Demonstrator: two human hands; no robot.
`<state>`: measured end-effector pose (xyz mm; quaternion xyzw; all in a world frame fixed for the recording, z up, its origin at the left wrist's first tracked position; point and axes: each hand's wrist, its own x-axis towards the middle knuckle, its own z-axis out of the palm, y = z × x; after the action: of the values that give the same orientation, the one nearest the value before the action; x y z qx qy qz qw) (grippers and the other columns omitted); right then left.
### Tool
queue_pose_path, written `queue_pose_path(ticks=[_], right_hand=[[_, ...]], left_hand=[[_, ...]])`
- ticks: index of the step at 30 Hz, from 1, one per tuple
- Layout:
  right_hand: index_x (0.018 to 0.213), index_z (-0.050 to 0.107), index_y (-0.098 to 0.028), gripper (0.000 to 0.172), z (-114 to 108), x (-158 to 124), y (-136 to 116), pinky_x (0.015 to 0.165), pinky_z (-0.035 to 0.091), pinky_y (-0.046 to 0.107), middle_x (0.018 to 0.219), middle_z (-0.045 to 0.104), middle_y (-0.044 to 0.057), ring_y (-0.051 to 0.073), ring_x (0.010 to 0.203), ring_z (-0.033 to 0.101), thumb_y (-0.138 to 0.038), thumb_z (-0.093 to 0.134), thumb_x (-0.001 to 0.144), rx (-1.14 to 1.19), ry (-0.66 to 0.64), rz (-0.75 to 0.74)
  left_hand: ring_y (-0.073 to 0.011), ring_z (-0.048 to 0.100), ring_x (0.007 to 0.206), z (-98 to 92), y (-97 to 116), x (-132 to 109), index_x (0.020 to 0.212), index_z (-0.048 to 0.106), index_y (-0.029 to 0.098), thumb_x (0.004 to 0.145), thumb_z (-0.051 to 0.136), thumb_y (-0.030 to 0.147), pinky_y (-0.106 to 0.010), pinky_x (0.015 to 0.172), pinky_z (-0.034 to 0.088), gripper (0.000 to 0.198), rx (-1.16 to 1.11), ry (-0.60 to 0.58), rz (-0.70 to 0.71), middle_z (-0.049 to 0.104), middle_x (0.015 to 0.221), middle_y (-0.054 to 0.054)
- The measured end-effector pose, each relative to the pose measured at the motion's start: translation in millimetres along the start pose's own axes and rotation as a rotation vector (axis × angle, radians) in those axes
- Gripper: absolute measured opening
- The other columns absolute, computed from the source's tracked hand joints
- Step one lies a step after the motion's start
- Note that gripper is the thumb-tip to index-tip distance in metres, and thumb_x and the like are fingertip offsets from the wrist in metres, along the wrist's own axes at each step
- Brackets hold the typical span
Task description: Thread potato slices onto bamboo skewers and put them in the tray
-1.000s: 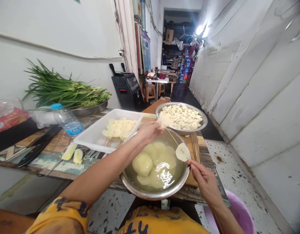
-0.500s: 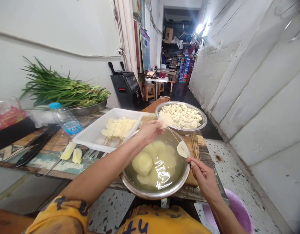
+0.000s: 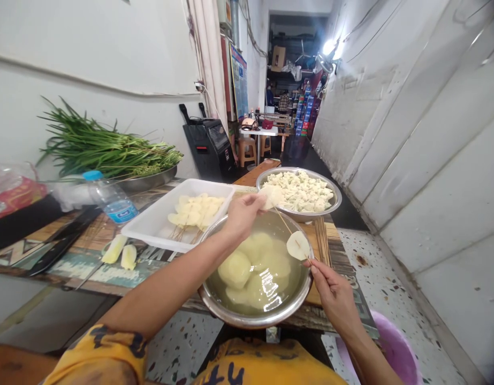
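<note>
My right hand (image 3: pixel 331 289) pinches the lower end of a thin wooden skewer (image 3: pixel 282 220). One potato slice (image 3: pixel 298 245) is threaded on it just above my fingertips. At the skewer's far end my left hand (image 3: pixel 244 211) is closed on pale potato slices (image 3: pixel 272 197); how many it holds I cannot tell. Both hands are over a metal basin (image 3: pixel 255 320) of cloudy water with several peeled potatoes (image 3: pixel 235 269) in it. Left of the basin, a white plastic tray (image 3: pixel 150 230) holds skewered potato slices (image 3: pixel 194 211).
A bowl of cauliflower pieces (image 3: pixel 306 192) stands behind the basin, with bare skewers (image 3: pixel 321 240) nearer on a board. At left are a water bottle (image 3: pixel 116 200), a knife (image 3: pixel 54 256), two vegetable pieces (image 3: pixel 121 250) and green chives (image 3: pixel 106 149). A purple bucket (image 3: pixel 399 347) sits at lower right.
The threaded slice and skewer have shifted slightly left and up. My left hand's slices now sit nearer the skewer's far end. The trays and bowls stay where they were.
</note>
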<state>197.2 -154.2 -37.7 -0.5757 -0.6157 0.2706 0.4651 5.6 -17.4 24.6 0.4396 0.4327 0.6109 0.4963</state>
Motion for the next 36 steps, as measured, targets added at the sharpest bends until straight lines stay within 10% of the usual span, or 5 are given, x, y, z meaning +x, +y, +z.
queue_pose_path(ticks=[6, 11, 19, 26, 36], right_hand=[[0.092, 0.069, -0.018, 0.026, -5, -3, -1, 0.058, 0.048, 0.026, 0.059, 0.059, 0.001, 0.017, 0.062, 0.059, -0.037, 0.055, 0.082, 0.244, -0.019, 0.114], [0.085, 0.064, -0.015, 0.028, -12, 0, 2, 0.030, 0.018, 0.015, 0.042, 0.019, -0.013, 0.003, 0.031, 0.015, -0.041, 0.055, 0.082, 0.651, -0.276, 0.385], [0.099, 0.070, -0.019, 0.024, -2, -14, 18, 0.078, 0.052, 0.034, 0.098, 0.071, 0.009, 0.023, 0.087, 0.067, -0.025, 0.054, 0.082, -0.180, 0.246, -0.275], [0.093, 0.065, -0.014, 0.032, -15, -13, -2, 0.030, 0.027, 0.018, 0.038, 0.032, -0.010, 0.007, 0.027, 0.032, -0.038, 0.045, 0.088, 0.349, -0.187, 0.229], [0.103, 0.065, -0.015, 0.030, -8, -23, -11, 0.073, 0.050, 0.030, 0.089, 0.070, 0.009, 0.022, 0.086, 0.065, -0.029, 0.042, 0.089, -0.175, -0.013, -0.124]], left_hand=[[-0.0078, 0.051, 0.050, 1.7, 1, -3, 0.065, 0.062, 0.012, 0.063, 0.069, 0.028, -0.022, 0.054, 0.040, 0.017, 0.024, -0.063, 0.013, 0.059, 0.056, 0.001], [-0.0053, 0.049, 0.048, 0.2, 2, 0, 0.067, 0.060, 0.012, 0.059, 0.074, 0.025, -0.020, 0.051, 0.038, 0.021, -0.164, -0.179, -0.187, 0.057, 0.058, 0.002], [-0.0075, 0.052, 0.049, 0.4, -4, -1, 0.066, 0.060, 0.011, 0.063, 0.071, 0.031, -0.022, 0.051, 0.039, 0.023, 0.046, -0.172, -0.067, 0.057, 0.058, 0.000], [-0.0070, 0.051, 0.051, -1.8, -7, 0, 0.068, 0.063, 0.012, 0.062, 0.072, 0.033, -0.021, 0.053, 0.039, 0.023, 0.026, -0.234, -0.086, 0.058, 0.060, 0.000], [-0.0071, 0.050, 0.054, 2.4, -5, -2, 0.072, 0.068, 0.014, 0.057, 0.074, 0.031, -0.021, 0.055, 0.040, 0.023, 0.035, -0.037, -0.020, 0.065, 0.069, -0.002]])
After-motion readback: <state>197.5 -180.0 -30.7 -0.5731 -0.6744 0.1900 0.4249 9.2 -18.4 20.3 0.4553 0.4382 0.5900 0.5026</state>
